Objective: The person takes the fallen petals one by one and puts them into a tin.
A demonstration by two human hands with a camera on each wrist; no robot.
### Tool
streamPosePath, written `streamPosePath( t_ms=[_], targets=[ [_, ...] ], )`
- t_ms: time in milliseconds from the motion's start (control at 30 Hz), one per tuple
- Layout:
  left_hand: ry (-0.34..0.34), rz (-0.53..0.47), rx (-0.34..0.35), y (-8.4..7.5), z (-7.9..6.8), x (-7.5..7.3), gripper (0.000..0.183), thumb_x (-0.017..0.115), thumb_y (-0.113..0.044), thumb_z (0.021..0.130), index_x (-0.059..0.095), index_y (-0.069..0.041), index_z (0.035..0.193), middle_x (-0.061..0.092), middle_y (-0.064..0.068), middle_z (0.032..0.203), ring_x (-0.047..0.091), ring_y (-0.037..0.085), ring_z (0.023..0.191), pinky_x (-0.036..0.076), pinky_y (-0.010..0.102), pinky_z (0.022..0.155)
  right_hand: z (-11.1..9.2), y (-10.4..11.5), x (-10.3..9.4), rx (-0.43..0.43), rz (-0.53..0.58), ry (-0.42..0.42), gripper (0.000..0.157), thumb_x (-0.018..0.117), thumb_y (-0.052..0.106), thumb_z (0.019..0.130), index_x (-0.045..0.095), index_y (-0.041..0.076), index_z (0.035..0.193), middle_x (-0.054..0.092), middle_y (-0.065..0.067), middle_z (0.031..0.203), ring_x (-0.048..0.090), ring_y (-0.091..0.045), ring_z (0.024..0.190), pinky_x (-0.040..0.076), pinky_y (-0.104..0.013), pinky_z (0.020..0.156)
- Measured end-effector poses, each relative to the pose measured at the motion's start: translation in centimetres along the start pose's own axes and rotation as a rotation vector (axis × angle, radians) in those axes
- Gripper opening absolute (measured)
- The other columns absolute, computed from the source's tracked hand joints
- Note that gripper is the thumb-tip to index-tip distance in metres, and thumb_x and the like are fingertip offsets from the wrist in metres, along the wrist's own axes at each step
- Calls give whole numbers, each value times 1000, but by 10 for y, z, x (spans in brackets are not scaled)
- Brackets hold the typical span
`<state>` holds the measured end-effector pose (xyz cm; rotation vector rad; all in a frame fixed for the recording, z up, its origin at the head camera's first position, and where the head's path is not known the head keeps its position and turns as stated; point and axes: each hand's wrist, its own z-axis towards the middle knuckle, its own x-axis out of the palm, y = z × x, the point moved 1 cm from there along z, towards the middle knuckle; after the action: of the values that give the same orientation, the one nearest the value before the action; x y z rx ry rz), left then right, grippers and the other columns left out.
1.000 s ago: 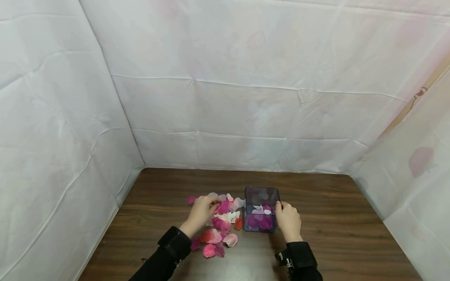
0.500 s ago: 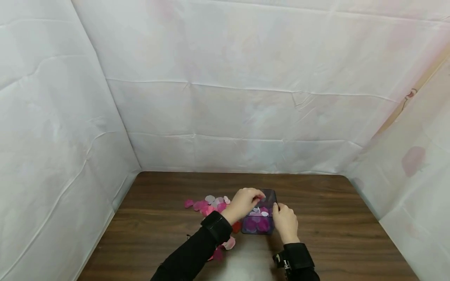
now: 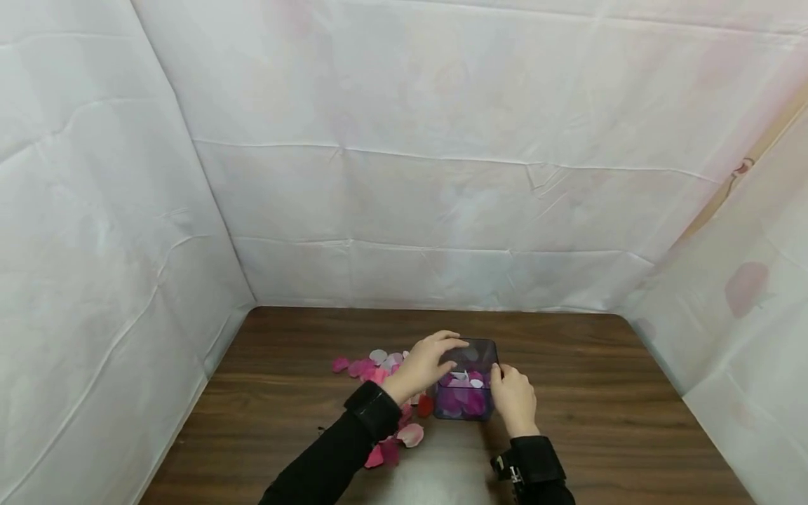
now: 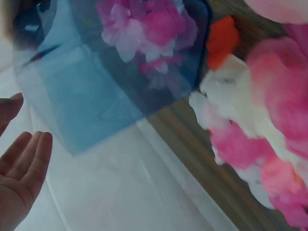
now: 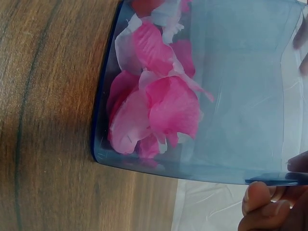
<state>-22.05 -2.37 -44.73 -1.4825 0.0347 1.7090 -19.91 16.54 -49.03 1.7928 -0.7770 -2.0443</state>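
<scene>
We see the left hand (image 3: 421, 365), pinched over the box (image 3: 482, 351) half a second ago, now spread and empty by its left rim; the right hand (image 3: 514, 401) still grips the right rim. Petals (image 5: 168, 106) lie inside the box, which stands on the table (image 3: 600, 393).

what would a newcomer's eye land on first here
Probably the bright pile of loose petals, mostly pink, on the wooden table. Just right of it stands a see-through box with more petals inside, the right hand gripping its right side. The left hand hangs near the box's left edge.
</scene>
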Motion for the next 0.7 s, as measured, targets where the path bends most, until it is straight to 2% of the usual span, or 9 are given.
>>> streamPosePath(
  t_ms=[133,200,267,333,433,533,633,700],
  targets=[
    [-91,-85,-13,16,-35,-13,34,67,-4,85,63,-10,119,59,11,123,59,24,111,53,33,85,-1,0,-1,-9,5,4,39,40,26,97,67,-2,95,66,-28,100,62,-48,87,47,-53,63],
    [-122,-86,-38,27,-58,-13,30,68,-3,83,66,-9,113,63,9,116,60,25,110,52,36,87,-2,-1,-2,-7,4,0,38,40,26,97,67,-1,93,66,-28,99,62,-47,87,47,-52,62],
    [-123,-41,-75,38,-82,-8,25,69,-5,83,68,-9,107,66,6,107,62,22,103,53,35,85,-2,-2,-4,-6,0,-11,38,41,26,97,67,-1,91,66,-27,98,62,-47,86,47,-53,62],
    [-96,47,-100,49,-104,-1,20,70,-8,82,69,-10,102,67,1,100,64,17,95,53,32,81,-1,-2,-5,-5,-1,-18,37,40,26,97,66,-1,88,66,-27,97,62,-47,86,46,-52,61],
    [-24,182,-111,63,-135,9,17,71,-18,82,70,-12,98,66,-2,93,61,13,86,51,30,73,0,-1,-4,-15,-1,-18,39,40,27,97,66,-1,92,66,-27,99,62,-47,87,47,-54,63],
    [52,247,-104,71,-159,14,27,72,-36,81,69,-14,97,64,-3,93,57,12,84,50,29,69,0,0,-3,-21,3,-2,39,39,27,97,66,-2,95,66,-28,101,62,-48,88,47,-54,64],
    [104,240,-99,75,-173,19,41,72,-50,76,69,-16,97,62,-4,96,55,11,85,49,29,67,0,0,-2,-11,5,3,39,40,26,97,66,-1,94,66,-27,100,62,-47,88,47,-53,63],
    [121,225,-95,76,-175,22,41,73,-50,74,68,-16,97,61,-4,96,54,10,84,48,27,66,0,0,-3,-3,6,-3,38,40,26,97,67,-1,94,66,-27,100,62,-47,87,47,-53,63]
  ],
)
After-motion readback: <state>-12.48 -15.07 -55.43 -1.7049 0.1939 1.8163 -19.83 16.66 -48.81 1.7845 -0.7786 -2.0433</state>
